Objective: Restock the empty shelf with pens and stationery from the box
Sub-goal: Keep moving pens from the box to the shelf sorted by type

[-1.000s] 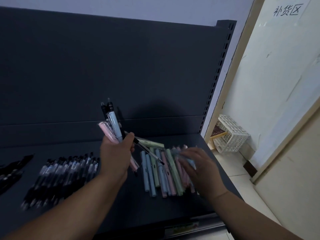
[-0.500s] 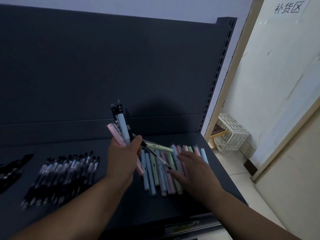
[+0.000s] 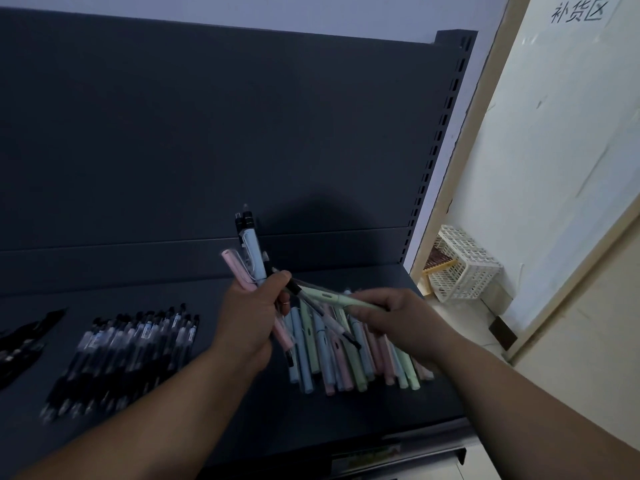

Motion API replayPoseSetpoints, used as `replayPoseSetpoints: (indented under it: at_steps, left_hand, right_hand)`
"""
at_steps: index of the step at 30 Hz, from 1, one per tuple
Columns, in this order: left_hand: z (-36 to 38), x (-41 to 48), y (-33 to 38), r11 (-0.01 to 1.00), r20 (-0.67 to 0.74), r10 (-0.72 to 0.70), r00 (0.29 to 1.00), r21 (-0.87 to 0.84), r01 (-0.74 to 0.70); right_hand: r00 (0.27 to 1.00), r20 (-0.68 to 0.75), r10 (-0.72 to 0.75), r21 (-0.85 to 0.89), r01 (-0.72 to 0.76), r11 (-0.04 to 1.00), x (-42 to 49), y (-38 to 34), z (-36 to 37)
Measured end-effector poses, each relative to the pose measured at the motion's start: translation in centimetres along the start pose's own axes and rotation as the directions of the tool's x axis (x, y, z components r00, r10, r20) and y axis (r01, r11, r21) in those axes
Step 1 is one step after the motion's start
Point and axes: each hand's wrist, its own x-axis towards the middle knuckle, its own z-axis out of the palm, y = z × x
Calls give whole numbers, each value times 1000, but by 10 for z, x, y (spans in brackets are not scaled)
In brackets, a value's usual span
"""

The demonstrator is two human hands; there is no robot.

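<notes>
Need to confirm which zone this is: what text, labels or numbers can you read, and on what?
"补货区": on the white sheet at the upper right.
Label strip on the front edge of the shelf: too blurred to read.
Black pens and pastel pens: any print too small to read.

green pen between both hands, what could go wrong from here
1. The left hand grips a splayed bunch of pens; if the right hand pulls the green pen free, a neighbour may slip out and drop.
2. A falling pen could scatter the pastel row lying beneath on the shelf.
</notes>
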Motion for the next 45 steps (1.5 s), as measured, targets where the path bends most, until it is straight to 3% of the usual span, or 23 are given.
replayPoseSetpoints:
  at_steps: [3,7,10,13,16,18,20,22,26,30,34,37,39,40,42,45]
  left_hand:
    - [5,0,-2,996,-3,-70,998,-49,70]
    - [13,0,-5,992,63,-125,990,-20,127]
    - [18,-1,-10,987,143,-162,976,43,157]
    - [20,-1,-15,984,168,-153,974,112,136]
    - [19,4,-15,986,151,-144,978,109,129]
    - [16,8,-12,986,130,-148,980,91,137]
    - [11,12,-9,985,129,-146,981,111,132]
    - [8,13,-6,977,153,-159,975,168,133]
    - [6,8,-8,938,270,-206,940,327,112]
    - [10,2,-13,929,315,-226,922,354,106]
    - [12,4,-15,924,305,-243,921,362,124]
    - [16,4,-17,916,325,-266,908,377,133]
    - [21,3,-18,908,370,-289,883,399,130]
    - [25,2,-18,903,401,-303,865,411,127]
    - [32,-1,-19,897,462,-329,824,425,119]
    - [40,-4,-21,900,471,-344,813,411,143]
  right_hand:
    - [995,-36,97,287,-83,954,1,-4,-9]
    - [975,-91,202,708,-80,702,3,-6,-19]
    - [964,-120,238,815,-41,577,8,-4,-23]
    - [939,-177,294,805,-33,593,15,-2,-24]
    - [911,-275,308,668,-49,743,24,-3,-23]
    - [882,-379,279,404,-114,908,30,-1,-25]
    - [882,-427,198,98,-172,980,36,1,-27]
    - [926,-354,133,-142,-194,971,42,2,-23]
    - [985,-97,141,-489,-170,856,57,6,-3]
    - [994,-55,95,-580,-109,807,66,15,9]
    - [992,-123,12,-600,-84,796,68,20,9]
    - [941,-304,-149,-414,10,910,59,12,11]
    - [966,-259,9,-49,-22,999,52,3,15]
    - [980,-146,134,159,-110,981,49,-2,18]
    - [958,53,283,454,-276,847,47,-6,18]
    - [951,89,298,619,-287,731,45,-9,12]
